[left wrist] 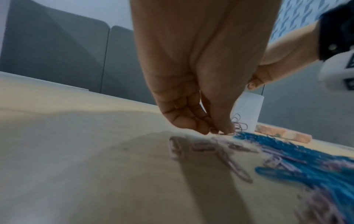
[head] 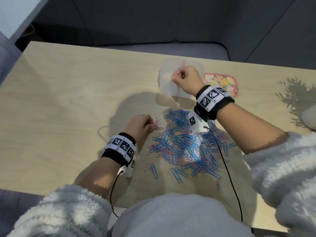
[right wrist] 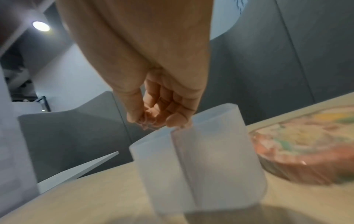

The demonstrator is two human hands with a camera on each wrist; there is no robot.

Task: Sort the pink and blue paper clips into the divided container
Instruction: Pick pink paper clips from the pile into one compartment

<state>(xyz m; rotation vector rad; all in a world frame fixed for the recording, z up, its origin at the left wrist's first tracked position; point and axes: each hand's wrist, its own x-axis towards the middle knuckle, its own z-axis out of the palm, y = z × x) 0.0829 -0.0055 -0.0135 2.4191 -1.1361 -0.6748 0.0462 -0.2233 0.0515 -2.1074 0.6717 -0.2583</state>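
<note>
A mixed heap of blue and pink paper clips [head: 188, 144] lies mid-table. Behind it stands the translucent divided container [head: 166, 86], with a pink partition [head: 184, 63]. My right hand [head: 177, 76] hovers over its rim [right wrist: 210, 115], fingers curled around a few pink clips [right wrist: 148, 122] above the left compartment. My left hand [head: 150, 124] is down on the table at the heap's left edge, thumb and fingertips [left wrist: 226, 128] pinching a small bunch of pink clips [left wrist: 239, 125]. Blue clips [left wrist: 306, 159] spread to its right. What the container holds is hidden.
A floral-patterned lid [head: 222, 82] lies just right of the container. A white rounded object [head: 309, 117] sits at the table's right edge. Black cables [head: 227, 168] run from both wrists across the near table. A grey sofa [head: 153, 23] stands behind the table.
</note>
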